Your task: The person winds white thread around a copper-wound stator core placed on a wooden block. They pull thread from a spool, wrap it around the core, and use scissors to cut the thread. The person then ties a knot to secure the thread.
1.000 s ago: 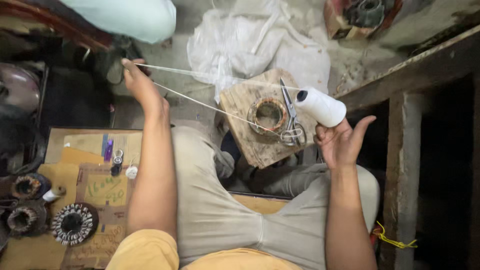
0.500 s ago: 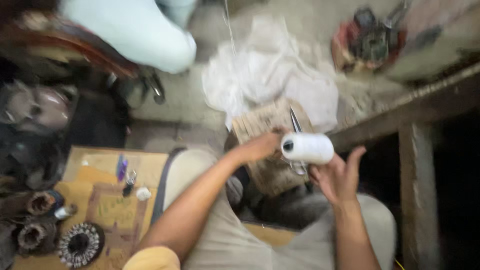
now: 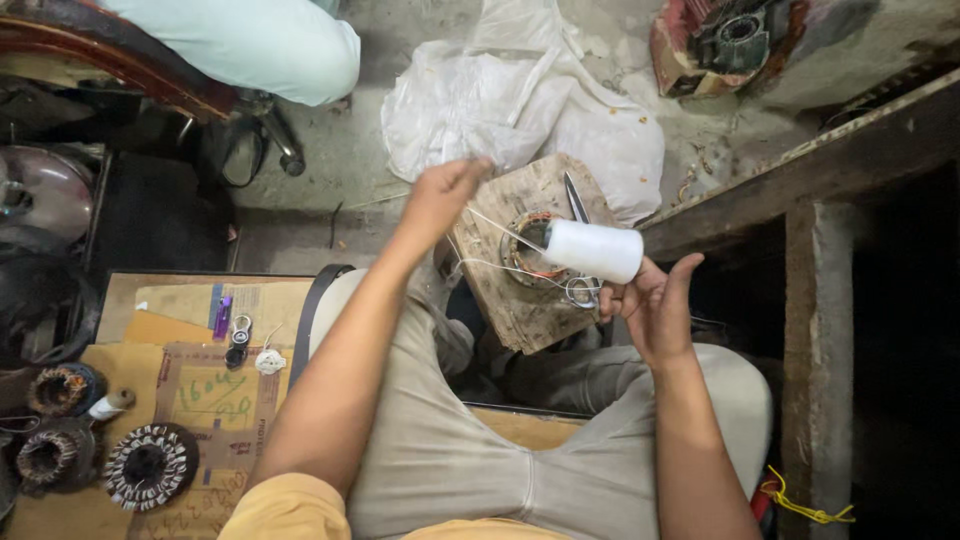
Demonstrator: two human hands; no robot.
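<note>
White thread runs from the spool (image 3: pixel 596 250) gripped in the right hand (image 3: pixel 655 310) to the left hand's (image 3: pixel 440 195) pinching fingers; the stator (image 3: pixel 530 245) on the wooden block (image 3: pixel 510 300) shows bare copper windings, lacing seemingly barely begun.

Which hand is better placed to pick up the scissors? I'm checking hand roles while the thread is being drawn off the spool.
Probably the left hand: it pinches only thread near the scissors on the wooden block, while the right hand is occupied holding the white spool.

flattened brown cardboard box (image 3: pixel 200 400), lower left
</note>
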